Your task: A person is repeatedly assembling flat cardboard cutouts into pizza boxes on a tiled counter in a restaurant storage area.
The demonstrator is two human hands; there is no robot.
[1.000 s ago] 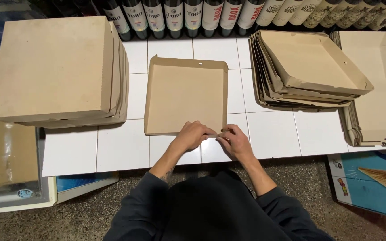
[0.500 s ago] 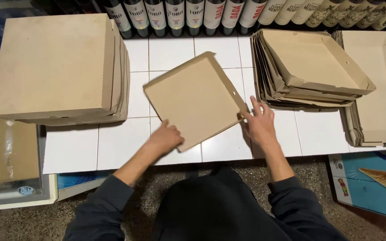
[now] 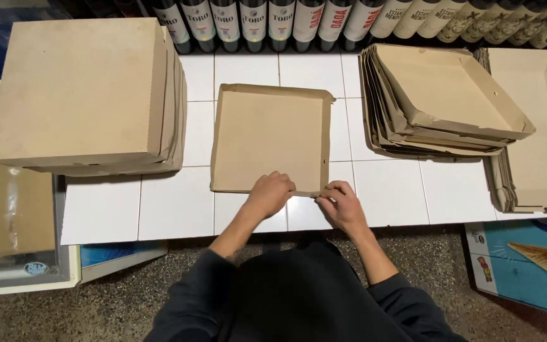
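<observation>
On the white tiled bench (image 3: 178, 202), a shallow square brown cardboard tray (image 3: 270, 136) lies flat. Left hand (image 3: 270, 193) curls over its near edge. Right hand (image 3: 340, 206) pinches the near-right corner.

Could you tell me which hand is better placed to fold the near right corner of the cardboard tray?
Probably the right hand: its fingertips already pinch that corner of the cardboard tray, while the left hand rests mid-edge.

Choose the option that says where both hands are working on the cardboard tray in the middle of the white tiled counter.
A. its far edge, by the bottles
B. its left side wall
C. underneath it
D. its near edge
D: the left hand and right hand both pinch the cardboard tray along its near edge.
</observation>
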